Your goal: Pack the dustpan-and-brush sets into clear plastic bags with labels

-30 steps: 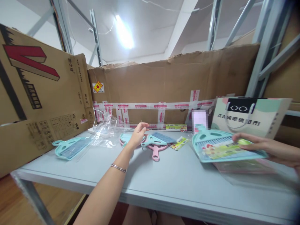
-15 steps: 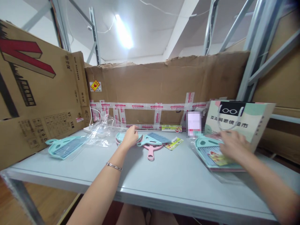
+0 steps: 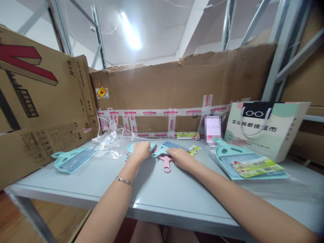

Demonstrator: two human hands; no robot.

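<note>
My left hand [image 3: 140, 151] rests on a teal dustpan [image 3: 131, 147] at the back middle of the grey table [image 3: 177, 199], fingers curled over its edge. My right hand [image 3: 180, 157] lies flat over a pink dustpan [image 3: 167, 163] whose handle pokes out toward me. Between my hands shows the teal handle of a small brush [image 3: 160, 151] with blue bristles. To the right lies a bagged teal brush-and-dustpan set [image 3: 246, 162] with a colourful label card.
Another teal set [image 3: 72, 158] lies at the left by clear plastic bags [image 3: 111, 145]. A paper gift bag [image 3: 265, 128] stands at the back right. Taped cardboard walls [image 3: 177, 91] close off the back and left. A small label card [image 3: 195, 149] lies beside my right hand.
My right hand let go of the bagged teal set on the right and moved left onto the pink dustpan. My left hand settled down onto the teal dustpan.
</note>
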